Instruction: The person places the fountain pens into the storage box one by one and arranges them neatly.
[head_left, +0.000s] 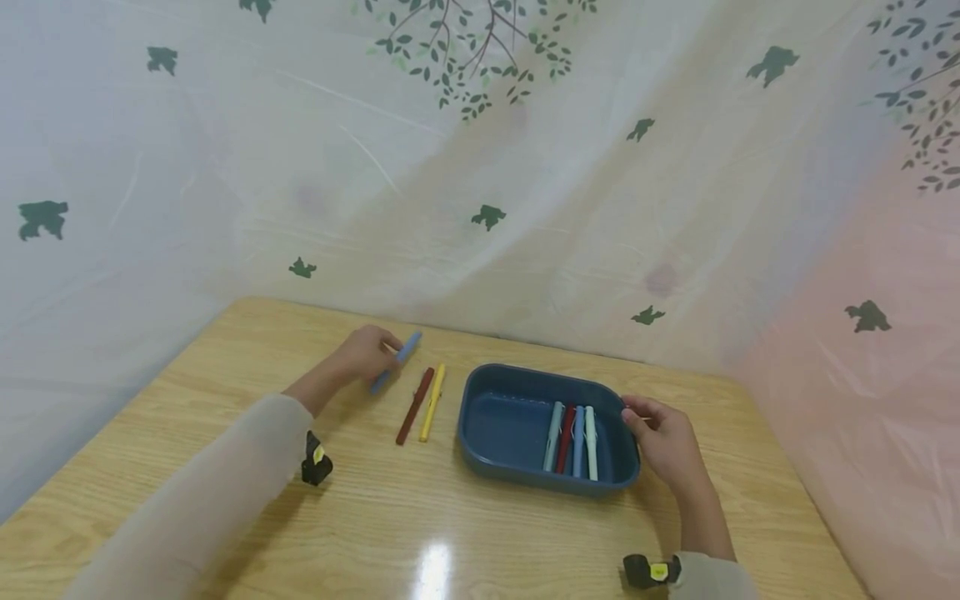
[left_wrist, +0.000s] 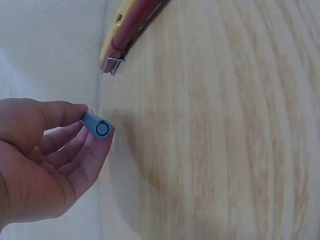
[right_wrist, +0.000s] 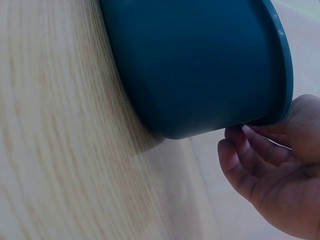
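A light blue pen (head_left: 408, 347) is pinched between the thumb and fingers of my left hand (head_left: 367, 353), at the table's far left. In the left wrist view the pen's round end (left_wrist: 102, 128) points toward the camera, and the pen appears raised off the wood. My right hand (head_left: 667, 437) grips the right end of a dark blue box (head_left: 498, 473) by its rim. From the right wrist view, fingertips (right_wrist: 230, 152) touch the outside of the box wall (right_wrist: 200, 75) just under the rim. Inside the box's right half, several pens (head_left: 577, 442) lie side by side.
A dark red pen (head_left: 415, 406) and a yellow pen (head_left: 432, 403) lie beside each other on the wooden table (head_left: 360, 525), between my left hand and the box. A patterned curtain (head_left: 420, 250) hangs along the table's back edge.
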